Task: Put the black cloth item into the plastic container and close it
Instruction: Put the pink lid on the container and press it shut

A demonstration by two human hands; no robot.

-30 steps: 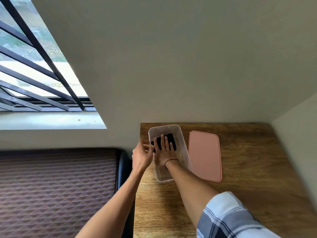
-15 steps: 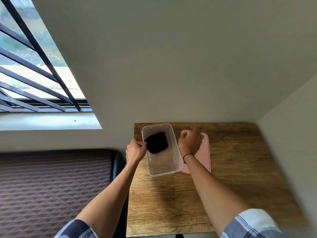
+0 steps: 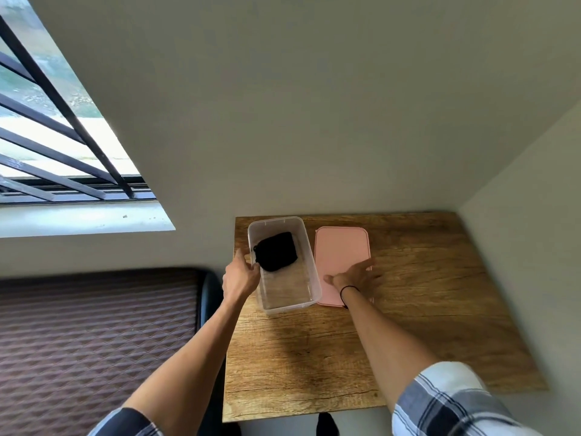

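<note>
The black cloth item [image 3: 276, 251] already lies inside the clear plastic container [image 3: 309, 272], toward its far end, just beyond the left hand [image 3: 240, 275]; those fingers curl against the container's left wall near the rim, steadying it, gripping nothing else. The right hand [image 3: 356, 276] lies spread and flat over the pink lid [image 3: 341, 247], fingers splayed toward its right edge; nothing is pinched between them, and whether they press the lid or hover just above it cannot be told. The lid rests flat on the wooden table [image 3: 440, 294], just right of the container; a flat lid offers little edge to catch, so the fingers may only slide it across the wood; the container sits near the table's left edge, so a sideways shove while fitting the lid could push it off; a skewed lid might seat on one side only.
</note>
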